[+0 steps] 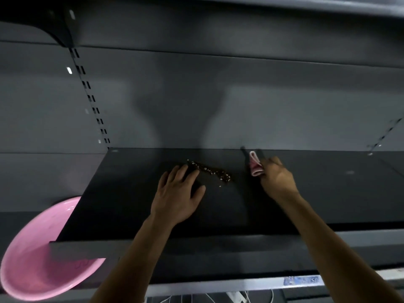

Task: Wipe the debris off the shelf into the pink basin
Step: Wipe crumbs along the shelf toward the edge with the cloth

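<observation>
A streak of brown and pale debris (213, 171) lies on the dark shelf (122, 193), near its middle. My left hand (178, 194) rests flat on the shelf with straight fingers, its fingertips touching the debris's left end. To the right of the debris, my right hand (276, 179) grips a folded pink cloth (255, 164) held upright near the shelf's back. The pink basin (32, 259) sits below the shelf's left front corner, partly hidden by the shelf.
A grey back panel rises behind the shelf, with a slotted upright (91, 99) at the left. Another shelf hangs overhead. The lower shelf edge carries a price rail (301, 281); white cables (240, 297) show beneath it.
</observation>
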`<control>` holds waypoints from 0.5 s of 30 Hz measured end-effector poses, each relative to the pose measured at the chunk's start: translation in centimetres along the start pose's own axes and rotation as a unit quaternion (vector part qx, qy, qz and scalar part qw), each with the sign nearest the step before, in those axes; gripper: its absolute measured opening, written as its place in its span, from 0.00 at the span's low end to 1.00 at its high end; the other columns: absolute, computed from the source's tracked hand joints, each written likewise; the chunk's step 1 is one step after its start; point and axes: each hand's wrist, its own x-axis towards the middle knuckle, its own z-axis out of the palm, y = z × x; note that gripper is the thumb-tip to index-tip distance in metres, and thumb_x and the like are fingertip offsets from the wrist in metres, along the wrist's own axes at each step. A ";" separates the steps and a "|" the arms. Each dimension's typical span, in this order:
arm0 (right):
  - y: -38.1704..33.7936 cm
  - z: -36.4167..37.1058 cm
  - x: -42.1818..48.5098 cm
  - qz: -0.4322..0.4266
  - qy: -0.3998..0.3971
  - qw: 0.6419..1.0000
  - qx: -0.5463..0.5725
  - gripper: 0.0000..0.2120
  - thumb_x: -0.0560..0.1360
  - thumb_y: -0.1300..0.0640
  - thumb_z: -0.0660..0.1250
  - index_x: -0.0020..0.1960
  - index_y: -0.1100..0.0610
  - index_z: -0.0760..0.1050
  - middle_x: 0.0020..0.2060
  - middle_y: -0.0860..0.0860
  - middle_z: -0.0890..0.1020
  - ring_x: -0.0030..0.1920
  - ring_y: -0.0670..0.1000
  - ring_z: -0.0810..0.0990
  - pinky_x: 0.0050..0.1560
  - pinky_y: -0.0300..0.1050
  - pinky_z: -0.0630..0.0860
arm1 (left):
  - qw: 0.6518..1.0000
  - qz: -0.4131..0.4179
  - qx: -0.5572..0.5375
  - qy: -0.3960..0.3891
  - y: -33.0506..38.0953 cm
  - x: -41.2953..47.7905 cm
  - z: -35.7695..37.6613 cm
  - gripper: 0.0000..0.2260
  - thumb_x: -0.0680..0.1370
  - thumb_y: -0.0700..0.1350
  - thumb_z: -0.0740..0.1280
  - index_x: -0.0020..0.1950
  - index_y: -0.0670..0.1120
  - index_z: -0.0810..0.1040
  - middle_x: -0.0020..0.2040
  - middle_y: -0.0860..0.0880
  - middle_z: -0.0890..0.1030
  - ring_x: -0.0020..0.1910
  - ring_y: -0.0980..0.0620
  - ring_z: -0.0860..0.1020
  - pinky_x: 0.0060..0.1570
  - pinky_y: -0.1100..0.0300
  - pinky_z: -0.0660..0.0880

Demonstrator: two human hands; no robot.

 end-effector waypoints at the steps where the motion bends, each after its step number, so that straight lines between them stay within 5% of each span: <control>1: -1.5 0.7 -0.1 -0.015 0.005 1.000 -0.002 0.12 0.77 0.62 0.61 0.60 0.58 0.75 0.55 0.58 0.74 0.49 0.63 0.79 0.51 0.52 0.75 | 1.000 0.000 0.001 -0.001 0.0 0.0 0.0 0.26 0.81 0.63 0.50 0.78 0.57 0.56 0.80 0.51 0.53 0.79 0.50 0.48 0.77 0.48 0.45; 9: -8.6 2.9 -0.7 -0.165 -0.032 0.979 0.113 0.15 0.75 0.64 0.63 0.61 0.58 0.78 0.55 0.56 0.77 0.53 0.59 0.79 0.53 0.50 0.77 | 0.999 -0.002 -0.031 -0.027 -1.0 -1.4 -0.7 0.26 0.79 0.63 0.55 0.77 0.60 0.60 0.79 0.54 0.55 0.79 0.53 0.49 0.76 0.50 0.45; 12: -5.9 0.8 -1.1 -0.133 -0.016 0.975 0.175 0.11 0.79 0.50 0.64 0.59 0.52 0.79 0.52 0.54 0.78 0.51 0.56 0.80 0.56 0.47 0.76 | 0.998 -0.015 -0.037 -0.040 -1.9 -4.0 -1.7 0.31 0.74 0.69 0.47 0.77 0.61 0.58 0.79 0.55 0.53 0.78 0.55 0.46 0.76 0.49 0.43; 15: 0.0 -0.8 -1.4 -0.054 0.000 0.993 0.103 0.17 0.80 0.40 0.58 0.55 0.49 0.78 0.47 0.53 0.79 0.46 0.55 0.80 0.51 0.48 0.78 | 0.998 -0.055 -0.040 -0.012 -2.5 -5.8 -2.1 0.35 0.71 0.70 0.43 0.76 0.60 0.60 0.79 0.54 0.55 0.78 0.54 0.48 0.76 0.48 0.45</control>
